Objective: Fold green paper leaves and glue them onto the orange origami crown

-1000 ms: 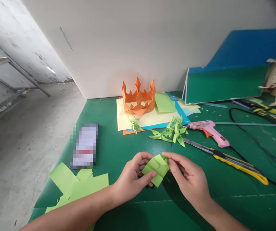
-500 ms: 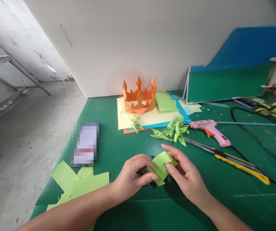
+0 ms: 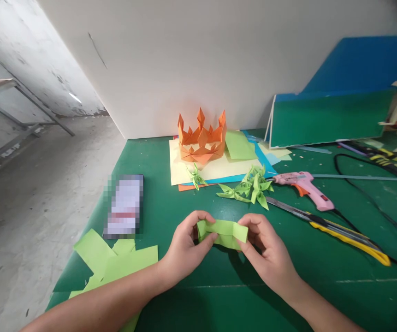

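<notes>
Between my hands, a little above the green table, is a creased piece of light green paper [image 3: 224, 233], partly folded into a wide, short shape. My left hand [image 3: 193, 246] pinches its left end, thumb in front and fingers behind. At the right end, my right hand [image 3: 267, 251] grips it between thumb and fingers. Just beyond lies a cluster of folded green paper flowers [image 3: 253, 184], with a single paper flower [image 3: 195, 175] apart to its left. Behind them an orange paper crown [image 3: 202, 145] stands upright on stacked coloured sheets [image 3: 177, 173].
A pink glue gun [image 3: 305, 186] and a yellow utility knife [image 3: 346, 235] lie at right, near a black cable [image 3: 367, 196]. Left are a blurred phone [image 3: 125, 205] and loose green paper pieces [image 3: 125, 265]. A green board [image 3: 329, 120] leans at the back right.
The green paper has turned from slanted to nearly level and looks wider and shorter. My left hand has shifted to its left end, my right hand to its right end.
</notes>
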The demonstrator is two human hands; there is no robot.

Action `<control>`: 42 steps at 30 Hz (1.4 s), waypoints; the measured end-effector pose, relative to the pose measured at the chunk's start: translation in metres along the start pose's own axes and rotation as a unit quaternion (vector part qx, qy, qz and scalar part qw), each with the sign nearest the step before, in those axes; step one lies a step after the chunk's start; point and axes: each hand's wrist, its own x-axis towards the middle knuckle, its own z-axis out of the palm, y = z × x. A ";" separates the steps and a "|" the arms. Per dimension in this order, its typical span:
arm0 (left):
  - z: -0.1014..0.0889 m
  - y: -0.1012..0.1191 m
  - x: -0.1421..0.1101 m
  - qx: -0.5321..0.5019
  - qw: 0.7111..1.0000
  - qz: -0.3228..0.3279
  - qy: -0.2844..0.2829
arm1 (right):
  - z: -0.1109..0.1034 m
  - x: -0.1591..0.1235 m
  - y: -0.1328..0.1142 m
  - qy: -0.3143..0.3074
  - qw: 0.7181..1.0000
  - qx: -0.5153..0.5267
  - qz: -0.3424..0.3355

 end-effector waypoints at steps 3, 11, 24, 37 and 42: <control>0.000 0.003 0.000 -0.056 0.998 -0.014 0.007 | 0.001 -0.002 0.002 -0.009 0.999 -0.035 -0.020; -0.004 0.011 -0.003 -0.004 0.999 -0.035 -0.041 | 0.002 -0.004 0.000 -0.057 0.986 -0.144 -0.065; -0.005 0.006 -0.003 0.103 0.994 0.001 -0.029 | 0.005 -0.002 -0.002 -0.073 0.988 -0.122 -0.066; -0.003 0.001 -0.005 0.104 0.994 0.008 -0.027 | 0.006 0.000 -0.005 -0.076 0.985 -0.125 -0.089; -0.003 -0.002 -0.005 0.063 0.998 0.003 -0.031 | 0.007 0.002 -0.006 -0.066 0.986 -0.132 -0.078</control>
